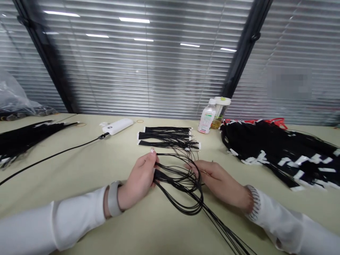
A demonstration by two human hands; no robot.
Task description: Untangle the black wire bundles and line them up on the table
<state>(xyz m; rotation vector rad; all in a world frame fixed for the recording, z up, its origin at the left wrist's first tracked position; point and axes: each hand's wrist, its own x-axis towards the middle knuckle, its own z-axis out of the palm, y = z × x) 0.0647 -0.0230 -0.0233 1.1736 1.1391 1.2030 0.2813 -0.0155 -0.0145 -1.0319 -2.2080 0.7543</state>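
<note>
My left hand (142,175) pinches one side of a looped bundle of thin black wires (195,209), thumb on top. The loops bulge toward me over the table, and their loose tail runs off to the lower right. At the loops' right side is my right hand (216,179), its fingers curled in among the strands and partly hidden by them. Just beyond the hands lie several flat black wire harnesses (164,135) with white end connectors, side by side. Some thin strands of the nearest one reach toward the held loops.
A large heap of black harnesses (265,141) with white tags lies at right, red pieces (278,122) behind it. A white bottle (207,117) and a lidded jar (221,109) stand at the back. A white device (118,126) with a cable and another black bundle (29,136) are at left.
</note>
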